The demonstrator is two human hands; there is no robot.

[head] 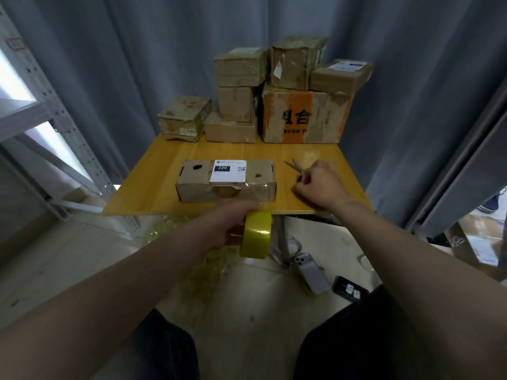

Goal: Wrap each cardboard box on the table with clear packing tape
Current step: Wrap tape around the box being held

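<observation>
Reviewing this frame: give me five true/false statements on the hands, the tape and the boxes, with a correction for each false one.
1. The left hand holds the tape roll. True.
2. The tape roll rests on top of the labelled box. False: it is held in the air at the near edge of the table, in front of that box.
3. The right hand has its fingers curled at the scissors on the table. True.
4. The labelled box sits on the stack of boxes. False: it lies alone on the table, apart from the stack at the back.
5. The box's white label reads 220. True.
</observation>
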